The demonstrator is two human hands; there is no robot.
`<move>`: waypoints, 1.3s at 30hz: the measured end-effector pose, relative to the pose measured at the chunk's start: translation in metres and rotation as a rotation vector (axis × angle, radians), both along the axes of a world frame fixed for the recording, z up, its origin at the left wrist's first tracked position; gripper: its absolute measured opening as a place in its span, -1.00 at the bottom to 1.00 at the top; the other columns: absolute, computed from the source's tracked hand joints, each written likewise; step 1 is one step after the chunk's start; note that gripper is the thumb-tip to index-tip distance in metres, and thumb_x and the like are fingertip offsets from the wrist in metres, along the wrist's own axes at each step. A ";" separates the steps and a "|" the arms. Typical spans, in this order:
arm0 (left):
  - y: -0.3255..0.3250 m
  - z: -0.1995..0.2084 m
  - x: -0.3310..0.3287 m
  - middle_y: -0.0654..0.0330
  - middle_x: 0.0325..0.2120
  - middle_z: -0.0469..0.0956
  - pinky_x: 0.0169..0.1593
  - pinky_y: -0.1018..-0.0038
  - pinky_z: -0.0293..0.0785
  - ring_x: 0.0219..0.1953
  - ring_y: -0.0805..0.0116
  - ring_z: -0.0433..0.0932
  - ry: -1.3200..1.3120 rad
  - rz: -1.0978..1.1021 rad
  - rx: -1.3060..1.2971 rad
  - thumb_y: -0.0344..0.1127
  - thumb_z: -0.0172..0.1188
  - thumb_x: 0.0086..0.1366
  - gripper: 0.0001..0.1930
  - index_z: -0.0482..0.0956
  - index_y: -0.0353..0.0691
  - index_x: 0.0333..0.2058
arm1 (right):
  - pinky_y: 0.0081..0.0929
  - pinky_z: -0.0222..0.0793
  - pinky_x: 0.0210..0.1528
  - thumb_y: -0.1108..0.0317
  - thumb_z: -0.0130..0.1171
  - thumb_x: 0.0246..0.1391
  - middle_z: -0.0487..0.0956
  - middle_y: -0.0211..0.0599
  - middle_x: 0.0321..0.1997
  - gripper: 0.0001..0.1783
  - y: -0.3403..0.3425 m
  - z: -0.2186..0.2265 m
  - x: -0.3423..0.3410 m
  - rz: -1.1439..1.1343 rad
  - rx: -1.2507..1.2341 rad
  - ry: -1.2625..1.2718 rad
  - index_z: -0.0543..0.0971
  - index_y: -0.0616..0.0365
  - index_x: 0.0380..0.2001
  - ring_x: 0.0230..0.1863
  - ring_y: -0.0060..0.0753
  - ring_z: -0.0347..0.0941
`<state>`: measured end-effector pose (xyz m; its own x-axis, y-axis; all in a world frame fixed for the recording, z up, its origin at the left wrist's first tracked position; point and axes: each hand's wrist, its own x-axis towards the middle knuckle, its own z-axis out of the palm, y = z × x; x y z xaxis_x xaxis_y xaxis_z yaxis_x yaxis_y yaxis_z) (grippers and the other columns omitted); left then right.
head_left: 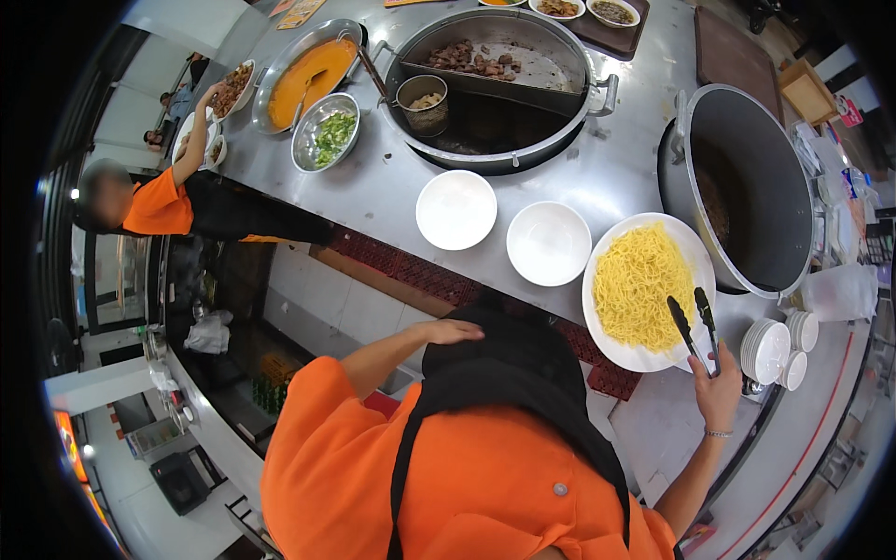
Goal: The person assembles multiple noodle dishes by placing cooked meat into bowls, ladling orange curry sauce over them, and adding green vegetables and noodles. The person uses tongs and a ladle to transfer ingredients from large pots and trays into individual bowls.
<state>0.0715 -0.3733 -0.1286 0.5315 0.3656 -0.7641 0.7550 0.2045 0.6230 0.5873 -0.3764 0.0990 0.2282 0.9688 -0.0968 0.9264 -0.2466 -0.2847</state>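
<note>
In my right hand [716, 385] I hold black-tipped tongs [689, 334], their arms spread apart over the right edge of a heap of yellow noodles [642, 280]. The noodles lie on a large white oval plate [592, 308] at the counter's front edge. My left hand [453, 332] lies with fingers stretched out against my black apron [495, 383] and holds nothing. Two white bowls [455, 210] stand side by side to the left of the plate, and both look empty.
Behind the bowls sits a wide divided pot [523, 161] with meat chunks and a deep strainer [425, 117]. A tall pot [756, 177] stands right, near stacked small dishes [767, 352]. Farther left are chopped greens [334, 138], orange soup [308, 79] and a co-worker [168, 201] reaching toward dishes.
</note>
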 end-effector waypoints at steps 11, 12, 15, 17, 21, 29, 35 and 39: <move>-0.122 -0.130 -0.086 -0.10 -0.33 0.61 -0.13 0.26 0.47 -0.25 0.05 0.59 0.341 0.542 0.074 -0.04 0.13 0.21 -0.60 0.60 -0.34 -0.26 | -0.25 0.26 0.22 -0.03 0.50 -0.40 0.40 0.15 0.14 0.09 0.026 -0.020 -0.001 0.174 -0.201 0.008 0.27 0.38 0.16 0.20 0.03 0.32; -0.119 -0.135 -0.078 -0.09 -0.35 0.61 -0.14 0.26 0.47 -0.26 0.06 0.59 0.329 0.535 0.067 -0.06 0.13 0.21 -0.61 0.60 -0.34 -0.27 | -0.23 0.36 0.09 -0.04 0.46 -0.31 0.46 0.10 0.07 -0.02 0.030 -0.038 -0.004 0.197 -0.108 -0.039 0.31 0.31 0.12 0.08 0.05 0.43; -0.095 -0.138 -0.073 -0.08 -0.39 0.61 -0.17 0.26 0.48 -0.30 0.08 0.59 0.316 0.489 0.095 -0.09 0.14 0.19 -0.63 0.59 -0.35 -0.28 | -0.19 0.43 -0.09 0.01 0.40 -0.19 0.53 0.05 -0.07 -0.22 0.039 -0.040 -0.006 0.081 -0.291 -0.031 0.38 0.26 0.03 -0.10 0.04 0.51; -0.077 -0.137 -0.072 -0.06 -0.42 0.61 -0.19 0.27 0.49 -0.33 0.10 0.60 0.300 0.497 0.139 -0.11 0.15 0.19 -0.65 0.59 -0.35 -0.30 | -0.15 0.44 -0.21 0.09 0.33 -0.10 0.59 -0.06 -0.28 -0.49 0.030 -0.041 0.006 0.089 -0.184 -0.036 0.50 0.20 -0.14 -0.24 0.01 0.54; -0.060 -0.135 -0.083 0.06 -0.54 0.59 -0.44 0.34 0.50 -0.49 0.30 0.59 0.238 0.776 0.133 -0.19 0.11 0.19 -0.71 0.61 -0.35 -0.35 | -0.12 0.41 -0.24 0.16 0.29 -0.07 0.60 -0.14 -0.42 -0.68 0.034 -0.009 -0.010 0.132 -0.189 -0.134 0.58 0.14 -0.30 -0.31 0.01 0.53; -0.012 -0.106 -0.053 0.13 -0.49 0.63 -0.42 0.44 0.53 -0.50 0.39 0.61 0.107 1.125 0.076 -0.34 0.13 0.19 -0.79 0.62 -0.32 -0.25 | -0.12 0.41 -0.28 0.26 0.33 -0.11 0.61 -0.13 -0.39 -0.72 0.042 0.081 -0.043 0.208 -0.228 -0.327 0.58 0.14 -0.32 -0.33 0.02 0.54; -0.031 -0.129 -0.055 0.14 -0.47 0.65 -0.22 0.42 0.54 -0.42 0.38 0.63 0.150 0.916 0.167 -0.33 0.16 0.17 -0.80 0.62 -0.31 -0.28 | -0.15 0.42 -0.25 0.25 0.40 -0.19 0.62 -0.09 -0.31 -0.55 0.057 0.077 -0.060 0.135 -0.314 -0.337 0.55 0.19 -0.19 -0.27 0.01 0.54; 0.009 -0.095 -0.051 0.15 -0.36 0.59 -0.24 0.33 0.52 -0.31 0.27 0.60 -0.310 1.969 -0.077 -0.19 0.06 0.31 -0.70 0.52 -0.25 -0.10 | -0.18 0.40 -0.15 0.24 0.47 -0.30 0.57 -0.03 -0.22 -0.28 0.057 0.069 -0.064 0.102 -0.309 -0.271 0.45 0.35 -0.03 -0.18 0.05 0.51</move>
